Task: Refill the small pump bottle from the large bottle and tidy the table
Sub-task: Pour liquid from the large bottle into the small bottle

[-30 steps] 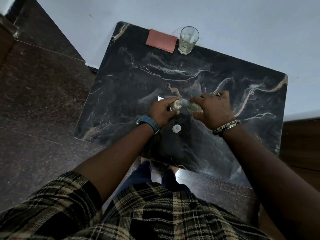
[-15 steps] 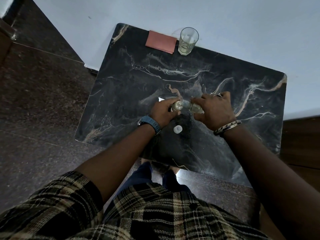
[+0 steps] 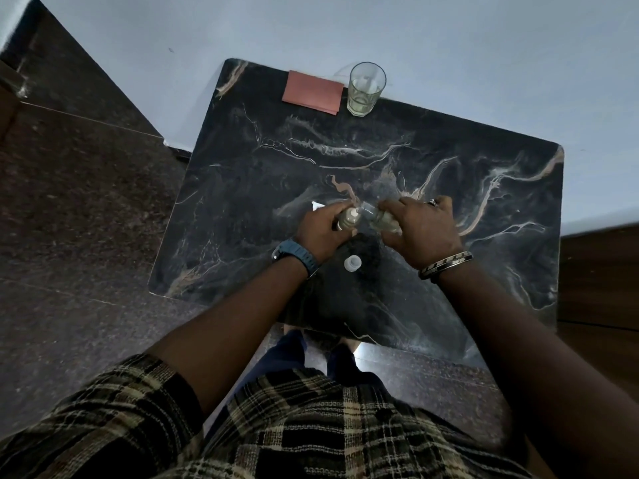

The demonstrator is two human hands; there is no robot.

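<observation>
Clear plastic shows between both hands at the middle of the counter [image 3: 242, 188]. The left hand [image 3: 320, 227] has its grip wrapped tight around the small bottle [image 3: 350, 219], held upright. The right hand [image 3: 423, 227] has its grip clamped on the large bottle [image 3: 380, 219], tipped sideways so its neck meets the small bottle's mouth. Just below the hands, a white cap [image 3: 353, 263] sits on the dark marbled surface. At the far edge, a drinking glass [image 3: 366, 88] stands just beside a reddish folded cloth [image 3: 312, 92].
</observation>
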